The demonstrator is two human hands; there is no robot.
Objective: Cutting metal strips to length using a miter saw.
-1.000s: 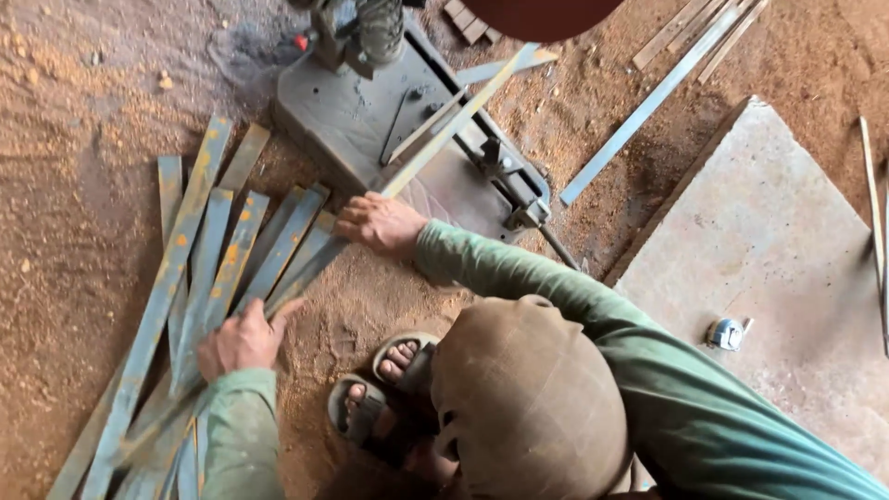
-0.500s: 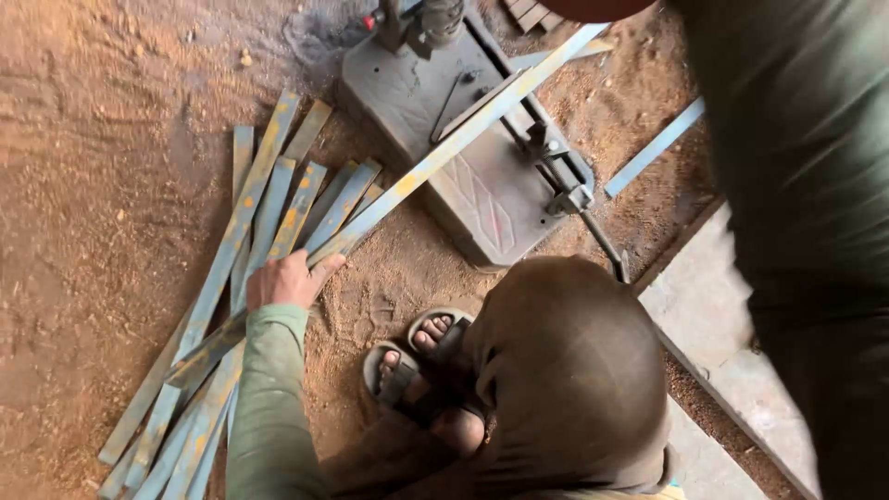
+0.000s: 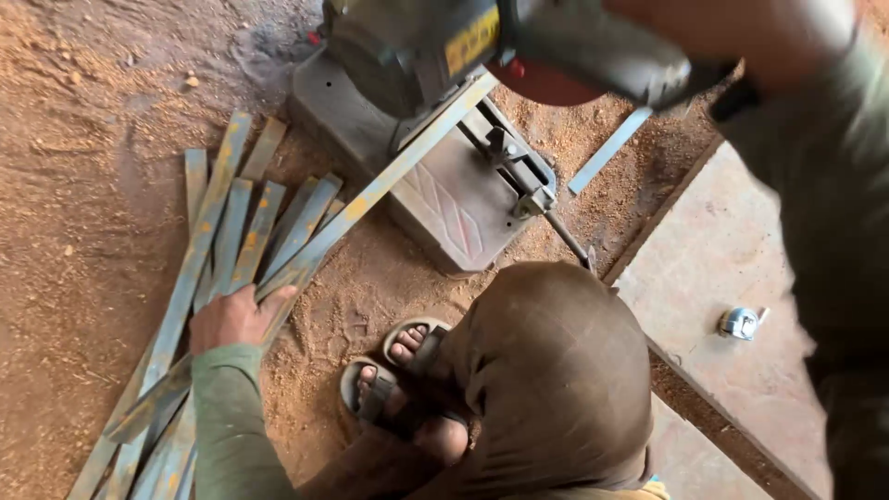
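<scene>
Clasped on the chop saw handle (image 3: pixel 648 69), the right hand (image 3: pixel 741 28) has brought the saw head (image 3: pixel 407 46) over the flat steel strip (image 3: pixel 389 181), whose end a co-worker's hand (image 3: pixel 236 315) presses down.

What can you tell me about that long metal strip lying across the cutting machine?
The long metal strip is a flat, narrow bar of grey-blue steel with patches of orange rust. It lies slanted, its upper end on the base of the chop saw under the saw's motor housing, beside the clamp. Its lower end reaches the pile of similar strips on the sandy ground, where a crouching co-worker's hand rests on it. It looks straight and uncut.
</scene>
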